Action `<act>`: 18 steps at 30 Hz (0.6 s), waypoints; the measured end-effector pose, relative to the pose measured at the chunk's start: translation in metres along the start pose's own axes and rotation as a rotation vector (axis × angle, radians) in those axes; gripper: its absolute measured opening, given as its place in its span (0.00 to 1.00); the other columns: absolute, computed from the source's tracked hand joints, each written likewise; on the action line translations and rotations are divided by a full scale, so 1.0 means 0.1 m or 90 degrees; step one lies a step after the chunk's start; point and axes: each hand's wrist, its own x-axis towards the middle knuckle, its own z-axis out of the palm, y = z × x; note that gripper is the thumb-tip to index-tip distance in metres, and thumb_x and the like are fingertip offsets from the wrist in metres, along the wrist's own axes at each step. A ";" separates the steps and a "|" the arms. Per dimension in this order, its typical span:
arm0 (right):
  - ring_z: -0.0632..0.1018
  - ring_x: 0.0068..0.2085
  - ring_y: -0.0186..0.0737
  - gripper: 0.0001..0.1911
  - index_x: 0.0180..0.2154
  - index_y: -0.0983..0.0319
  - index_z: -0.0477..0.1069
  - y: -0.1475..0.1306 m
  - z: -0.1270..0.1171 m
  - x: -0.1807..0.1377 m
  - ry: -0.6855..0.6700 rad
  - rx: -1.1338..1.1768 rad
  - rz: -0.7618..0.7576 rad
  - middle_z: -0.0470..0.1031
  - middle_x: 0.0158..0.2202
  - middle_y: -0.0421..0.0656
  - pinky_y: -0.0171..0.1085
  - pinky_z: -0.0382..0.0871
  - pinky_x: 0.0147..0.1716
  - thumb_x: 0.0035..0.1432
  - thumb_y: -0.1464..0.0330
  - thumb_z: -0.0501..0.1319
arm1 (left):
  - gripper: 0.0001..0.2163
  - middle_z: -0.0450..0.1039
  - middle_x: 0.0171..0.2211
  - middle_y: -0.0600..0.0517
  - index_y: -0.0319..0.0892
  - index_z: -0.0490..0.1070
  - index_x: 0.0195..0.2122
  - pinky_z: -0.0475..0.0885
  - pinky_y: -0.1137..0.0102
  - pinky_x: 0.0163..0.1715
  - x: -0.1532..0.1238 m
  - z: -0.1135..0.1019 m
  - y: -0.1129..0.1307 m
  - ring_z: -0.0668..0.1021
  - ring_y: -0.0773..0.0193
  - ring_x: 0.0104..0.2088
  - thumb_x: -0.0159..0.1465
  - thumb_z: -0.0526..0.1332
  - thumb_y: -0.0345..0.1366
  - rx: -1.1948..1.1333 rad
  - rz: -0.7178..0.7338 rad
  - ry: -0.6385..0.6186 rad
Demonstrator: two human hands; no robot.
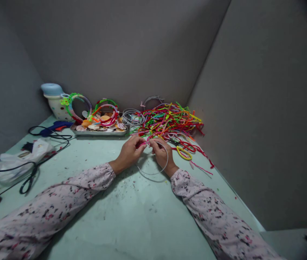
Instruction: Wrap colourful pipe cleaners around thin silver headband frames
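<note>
A thin pale wire ring (153, 174) hangs between my two hands over the table. My left hand (130, 151) is closed, its thumb and fingertips pinching a pink pipe cleaner (143, 143) at the top of the ring. Close beside it, my right hand (164, 155) pinches the wire, and the ring passes in front of its palm. The fingertips hide how pipe cleaner and wire meet. Just beyond my hands lies a large heap of many-coloured pipe cleaners (169, 119).
Behind my left hand, a metal tray (102, 133) holds shells and wrapped hoops (79, 104). Coiled wire (133, 117) lies beside it. A yellow loop (184, 153) is at right. On the left are a bottle (57, 103), black cable (34, 169), plastic bag (12, 166) and blue tool (54, 127).
</note>
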 end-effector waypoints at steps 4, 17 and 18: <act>0.71 0.27 0.35 0.12 0.36 0.59 0.74 0.01 0.00 0.00 0.003 -0.013 -0.007 0.72 0.31 0.41 0.34 0.67 0.27 0.60 0.59 0.57 | 0.05 0.68 0.31 0.51 0.41 0.71 0.31 0.62 0.71 0.33 0.00 0.00 -0.01 0.68 0.64 0.32 0.61 0.59 0.36 0.003 0.005 0.002; 0.74 0.31 0.37 0.13 0.36 0.60 0.74 0.03 0.00 0.00 -0.011 -0.033 -0.016 0.75 0.34 0.43 0.34 0.67 0.30 0.61 0.59 0.56 | 0.07 0.68 0.30 0.51 0.41 0.71 0.33 0.63 0.71 0.35 0.00 -0.01 -0.07 0.70 0.64 0.32 0.64 0.55 0.36 0.094 0.065 -0.015; 0.74 0.32 0.37 0.13 0.36 0.60 0.74 0.03 0.00 0.00 -0.010 -0.037 -0.019 0.75 0.33 0.42 0.34 0.68 0.31 0.61 0.59 0.56 | 0.07 0.68 0.30 0.51 0.41 0.71 0.33 0.63 0.71 0.35 0.01 -0.01 -0.07 0.70 0.64 0.33 0.64 0.55 0.36 0.100 0.065 -0.018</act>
